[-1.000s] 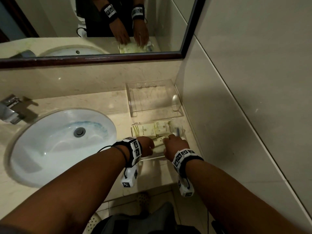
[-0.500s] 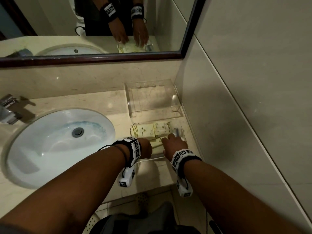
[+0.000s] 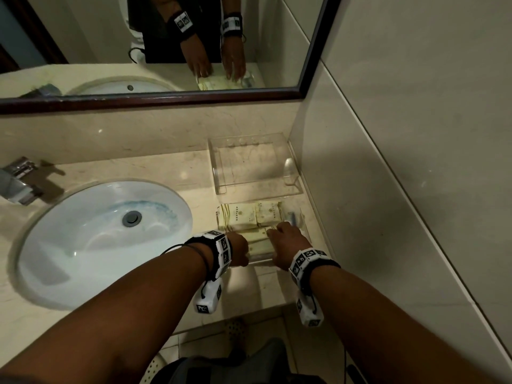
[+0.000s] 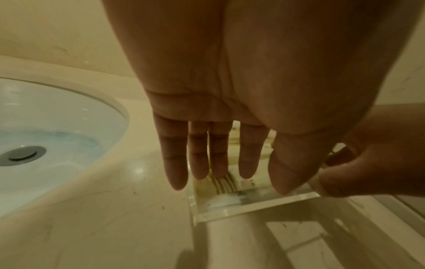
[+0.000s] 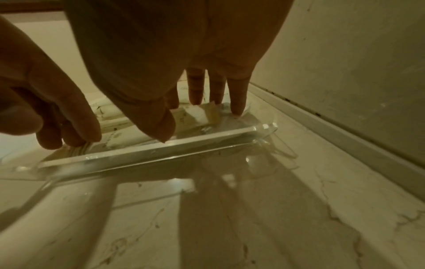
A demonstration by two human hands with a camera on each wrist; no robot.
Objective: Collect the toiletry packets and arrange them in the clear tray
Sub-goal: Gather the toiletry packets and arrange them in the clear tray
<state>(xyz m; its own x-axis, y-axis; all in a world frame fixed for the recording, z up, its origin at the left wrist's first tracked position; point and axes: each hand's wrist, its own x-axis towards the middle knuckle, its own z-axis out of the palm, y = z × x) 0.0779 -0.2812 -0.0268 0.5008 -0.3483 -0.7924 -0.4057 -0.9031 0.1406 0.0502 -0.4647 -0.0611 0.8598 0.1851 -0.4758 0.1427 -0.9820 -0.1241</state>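
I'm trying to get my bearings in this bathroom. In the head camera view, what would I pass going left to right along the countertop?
Faucet → sink basin → left hand → right hand, both over the toiletry packets in the nearer clear tray → side wall.

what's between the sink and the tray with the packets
Only bare marble counter lies between the sink and the tray, as the head and left wrist views show.

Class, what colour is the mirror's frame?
Dark reddish-brown; the mirror frame shows best in the head view.
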